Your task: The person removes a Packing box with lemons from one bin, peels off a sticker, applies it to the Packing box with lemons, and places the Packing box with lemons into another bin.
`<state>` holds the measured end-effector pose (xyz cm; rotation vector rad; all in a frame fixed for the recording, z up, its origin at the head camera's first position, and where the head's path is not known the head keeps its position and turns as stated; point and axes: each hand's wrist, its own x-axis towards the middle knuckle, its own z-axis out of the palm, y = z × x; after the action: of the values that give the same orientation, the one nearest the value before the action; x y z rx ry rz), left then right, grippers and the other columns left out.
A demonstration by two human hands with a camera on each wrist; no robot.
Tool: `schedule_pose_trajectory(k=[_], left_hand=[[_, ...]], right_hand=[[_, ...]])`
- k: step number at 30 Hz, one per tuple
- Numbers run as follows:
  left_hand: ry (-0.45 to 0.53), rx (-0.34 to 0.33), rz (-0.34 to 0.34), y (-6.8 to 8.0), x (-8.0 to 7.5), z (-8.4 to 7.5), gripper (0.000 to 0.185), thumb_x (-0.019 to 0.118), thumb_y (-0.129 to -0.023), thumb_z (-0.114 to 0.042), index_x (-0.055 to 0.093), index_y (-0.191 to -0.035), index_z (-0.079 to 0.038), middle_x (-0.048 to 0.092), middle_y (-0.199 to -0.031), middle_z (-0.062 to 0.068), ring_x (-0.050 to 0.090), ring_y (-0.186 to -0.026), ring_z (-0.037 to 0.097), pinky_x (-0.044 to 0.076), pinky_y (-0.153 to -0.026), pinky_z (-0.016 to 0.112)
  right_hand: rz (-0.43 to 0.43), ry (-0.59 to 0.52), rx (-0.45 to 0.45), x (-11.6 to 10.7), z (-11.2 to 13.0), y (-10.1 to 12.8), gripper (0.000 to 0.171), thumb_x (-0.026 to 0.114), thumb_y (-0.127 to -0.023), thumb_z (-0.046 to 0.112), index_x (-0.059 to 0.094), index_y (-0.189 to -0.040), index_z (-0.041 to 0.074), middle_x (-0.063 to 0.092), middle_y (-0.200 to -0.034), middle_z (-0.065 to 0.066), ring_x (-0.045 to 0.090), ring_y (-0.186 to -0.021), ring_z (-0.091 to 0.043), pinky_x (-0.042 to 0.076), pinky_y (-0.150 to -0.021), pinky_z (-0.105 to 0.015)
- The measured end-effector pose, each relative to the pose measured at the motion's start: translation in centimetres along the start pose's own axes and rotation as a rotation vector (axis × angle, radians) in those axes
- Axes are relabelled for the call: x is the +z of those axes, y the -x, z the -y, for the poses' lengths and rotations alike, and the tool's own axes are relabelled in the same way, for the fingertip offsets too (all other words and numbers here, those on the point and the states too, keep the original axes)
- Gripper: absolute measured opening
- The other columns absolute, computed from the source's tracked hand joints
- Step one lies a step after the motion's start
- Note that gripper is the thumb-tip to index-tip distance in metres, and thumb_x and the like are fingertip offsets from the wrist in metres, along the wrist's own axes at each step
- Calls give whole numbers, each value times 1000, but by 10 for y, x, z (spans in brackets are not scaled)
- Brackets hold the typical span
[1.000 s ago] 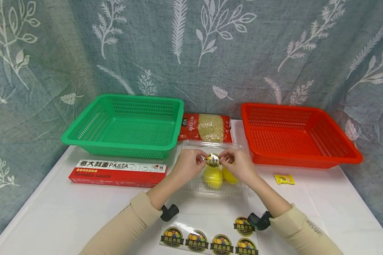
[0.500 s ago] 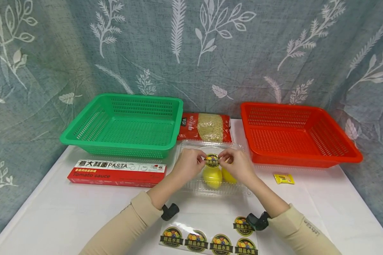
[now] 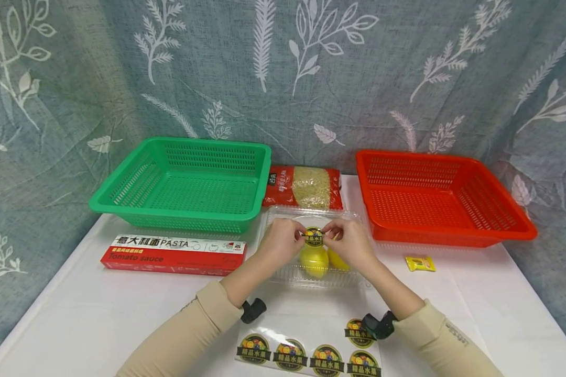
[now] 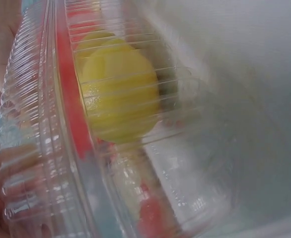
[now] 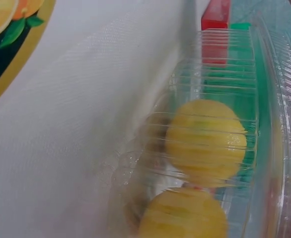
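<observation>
Only "PASTA" on red box [image 3: 173, 255]

Two baskets [image 3: 184, 183] [image 3: 441, 196], two lemons [image 3: 314, 260] [image 3: 338, 260], five sheet stickers [image 3: 290, 356], one pasta box [image 3: 174, 254].

We see a white table [image 3: 99, 314] carrying everything. At its 11 o'clock sits a green basket [image 3: 184, 183], at 1 o'clock a red basket [image 3: 438, 196], and between them at 12 a bag of pasta [image 3: 304, 187]. A red-and-white pasta box [image 3: 173, 254] lies at 9 o'clock. A clear plastic box [image 3: 311, 275] holding lemons [image 3: 314, 262] rests at the centre, a small yellow packet [image 3: 420, 263] at 3 o'clock, and a sticker sheet [image 3: 311, 356] at 6.
</observation>
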<state>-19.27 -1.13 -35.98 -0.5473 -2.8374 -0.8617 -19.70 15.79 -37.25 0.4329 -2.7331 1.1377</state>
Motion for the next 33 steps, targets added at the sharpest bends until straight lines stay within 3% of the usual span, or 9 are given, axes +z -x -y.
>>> schedule_pose_trajectory(k=[16,33], left_hand=[[-75,32,-32,4,1,0,13,67,-78,-6,71,-89,-4,57,-72,4,51,-62,15,40,-51,21],[-161,23,-82,8,-4,7,4,70,-77,-16,69,-77,-12,57,-72,0,51,-61,13,37,-43,20]], right_hand=[[44,53,-29,0,3,2,17,75,-73,9,69,-86,1,54,-63,-2,48,-57,-14,43,-51,-24],[67,55,-49,-9,-1,2,6,67,-77,-1,69,-82,0,60,-68,-4,52,-63,-15,47,-59,-24]])
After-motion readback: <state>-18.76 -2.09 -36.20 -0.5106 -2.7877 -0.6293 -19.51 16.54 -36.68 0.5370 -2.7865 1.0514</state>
